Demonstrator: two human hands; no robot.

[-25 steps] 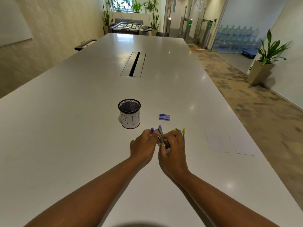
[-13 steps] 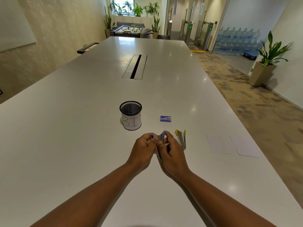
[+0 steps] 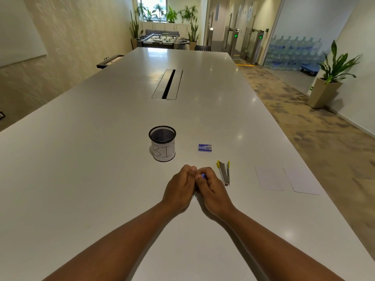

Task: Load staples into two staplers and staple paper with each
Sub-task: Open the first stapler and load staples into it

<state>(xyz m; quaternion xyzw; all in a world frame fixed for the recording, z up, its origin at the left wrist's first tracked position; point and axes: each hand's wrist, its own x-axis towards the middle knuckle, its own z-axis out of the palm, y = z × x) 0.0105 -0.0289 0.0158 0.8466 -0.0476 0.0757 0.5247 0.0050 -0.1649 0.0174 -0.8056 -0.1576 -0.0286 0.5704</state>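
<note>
My left hand point(image 3: 179, 184) and my right hand point(image 3: 211, 185) are curled together around a small purple stapler point(image 3: 203, 175); only a purple tip shows between the fingers. A yellow-tipped stapler point(image 3: 224, 172) lies swung open on the white table point(image 3: 101, 169), just right of my right hand. A small blue staple box point(image 3: 205, 148) sits beyond the hands. Two white paper sheets point(image 3: 271, 178) point(image 3: 302, 182) lie flat at the right, near the table's edge.
A black mesh cup point(image 3: 162, 143) with a paper label reading "BIN" stands left of the staple box. A cable slot point(image 3: 168, 84) runs down the table's middle farther back. The table's right edge drops to a carpeted floor with a potted plant point(image 3: 328, 78).
The purple stapler stood open between my hands with its arms showing; now both hands have closed over it and it is almost wholly hidden. The yellow-tipped stapler has not moved.
</note>
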